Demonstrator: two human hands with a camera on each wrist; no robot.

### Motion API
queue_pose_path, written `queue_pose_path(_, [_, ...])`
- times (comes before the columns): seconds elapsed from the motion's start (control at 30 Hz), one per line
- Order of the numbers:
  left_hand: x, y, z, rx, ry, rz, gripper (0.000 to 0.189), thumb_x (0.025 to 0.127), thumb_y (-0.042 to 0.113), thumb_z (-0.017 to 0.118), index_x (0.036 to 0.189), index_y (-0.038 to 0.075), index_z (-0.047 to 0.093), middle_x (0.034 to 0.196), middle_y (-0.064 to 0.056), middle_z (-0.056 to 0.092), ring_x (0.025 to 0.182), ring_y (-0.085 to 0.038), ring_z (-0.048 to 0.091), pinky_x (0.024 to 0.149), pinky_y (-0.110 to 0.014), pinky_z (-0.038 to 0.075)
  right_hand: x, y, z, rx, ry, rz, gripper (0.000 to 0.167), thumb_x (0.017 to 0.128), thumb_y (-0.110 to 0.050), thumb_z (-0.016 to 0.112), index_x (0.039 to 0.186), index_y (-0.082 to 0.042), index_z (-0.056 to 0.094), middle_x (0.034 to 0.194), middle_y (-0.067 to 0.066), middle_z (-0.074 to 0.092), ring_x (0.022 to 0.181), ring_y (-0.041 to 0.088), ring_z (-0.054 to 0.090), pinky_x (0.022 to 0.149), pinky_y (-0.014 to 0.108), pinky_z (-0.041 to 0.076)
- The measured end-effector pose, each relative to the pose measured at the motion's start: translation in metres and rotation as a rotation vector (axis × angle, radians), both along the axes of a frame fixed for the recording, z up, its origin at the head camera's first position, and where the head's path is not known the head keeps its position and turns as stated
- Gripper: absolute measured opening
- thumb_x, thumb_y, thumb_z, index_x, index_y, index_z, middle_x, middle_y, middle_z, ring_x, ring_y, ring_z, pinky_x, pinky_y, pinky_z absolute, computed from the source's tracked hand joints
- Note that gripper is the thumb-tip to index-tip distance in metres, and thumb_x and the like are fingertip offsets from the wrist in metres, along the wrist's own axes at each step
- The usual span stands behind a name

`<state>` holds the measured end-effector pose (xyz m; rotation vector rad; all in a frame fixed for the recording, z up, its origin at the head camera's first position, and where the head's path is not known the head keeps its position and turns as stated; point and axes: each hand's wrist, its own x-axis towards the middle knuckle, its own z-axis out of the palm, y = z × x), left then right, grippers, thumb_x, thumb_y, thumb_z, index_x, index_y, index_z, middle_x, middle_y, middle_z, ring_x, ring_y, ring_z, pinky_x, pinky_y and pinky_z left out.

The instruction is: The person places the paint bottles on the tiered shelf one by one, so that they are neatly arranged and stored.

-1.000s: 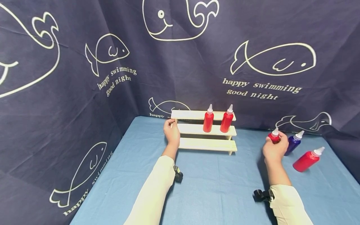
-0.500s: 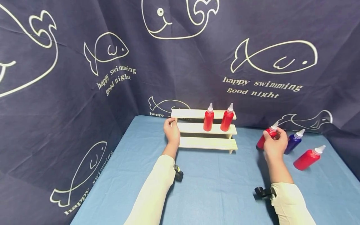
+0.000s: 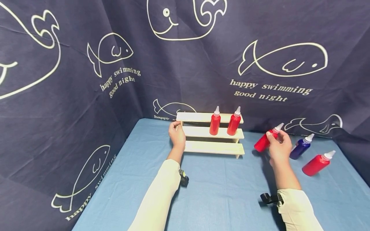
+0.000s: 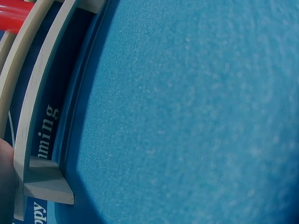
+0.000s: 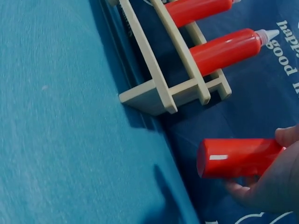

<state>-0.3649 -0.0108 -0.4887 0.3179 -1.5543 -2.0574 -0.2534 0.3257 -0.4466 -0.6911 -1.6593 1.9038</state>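
A three-tier wooden display rack (image 3: 214,148) stands at the back of the blue-covered table. My left hand (image 3: 177,136) grips its left end; the left wrist view shows only a bit of that hand against the rack (image 4: 23,121). Two red squeeze bottles with white pointed caps, the left one (image 3: 214,125) and the right one (image 3: 233,125), stand upright on the middle tier. To the right of the rack, my right hand (image 3: 279,149) holds another red squeeze bottle (image 3: 262,143) near its cap. That bottle tilts, its base toward the rack, and hangs above the cloth in the right wrist view (image 5: 240,156).
Right of my right hand are a dark blue squeeze bottle (image 3: 300,148) and, nearer, a red one (image 3: 316,164). Dark curtains (image 3: 185,70) with fish drawings rise behind and left of the table. Blue cloth (image 3: 214,199) covers the table.
My right hand has lifted the red bottle and brought it left toward the rack, tipping its base leftward. The left hand stays at the rack's end.
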Motion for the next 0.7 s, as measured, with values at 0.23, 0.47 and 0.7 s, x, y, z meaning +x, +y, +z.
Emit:
queue_pose_path(0.23, [-0.001, 0.000, 0.000, 0.005, -0.006, 0.001, 0.015, 0.092, -0.009, 0.053, 0.094, -0.001, 0.066, 0.097, -0.007, 0.064, 0.105, -0.020, 0.063, 0.094, -0.028, 0.048, 0.002, -0.011, 0.011, -0.071, 0.047, 0.095, 0.030, 0.099, -0.007, 0.068, 0.122, -0.026, 0.061, 0.105, -0.008, 0.058, 0.078, 0.001, 0.058, 0.058, 0.016, 0.052])
queue_pose_path(0.47, [0.000, 0.001, 0.002, 0.005, 0.000, -0.006, 0.013, 0.092, -0.008, 0.054, 0.096, -0.004, 0.066, 0.099, -0.011, 0.066, 0.106, -0.022, 0.063, 0.094, -0.028, 0.048, 0.004, -0.023, 0.024, -0.035, 0.060, 0.116, 0.031, 0.097, -0.006, 0.071, 0.120, -0.025, 0.061, 0.104, -0.008, 0.058, 0.081, -0.001, 0.060, 0.061, 0.014, 0.054])
queue_pose_path(0.7, [0.002, 0.000, 0.001, 0.012, 0.000, -0.006, 0.013, 0.092, -0.008, 0.054, 0.096, -0.004, 0.066, 0.098, -0.011, 0.065, 0.106, -0.024, 0.063, 0.094, -0.028, 0.048, 0.008, -0.032, 0.027, 0.044, 0.060, 0.134, 0.032, 0.095, -0.006, 0.074, 0.115, -0.028, 0.064, 0.100, -0.011, 0.062, 0.077, -0.003, 0.061, 0.062, 0.013, 0.051])
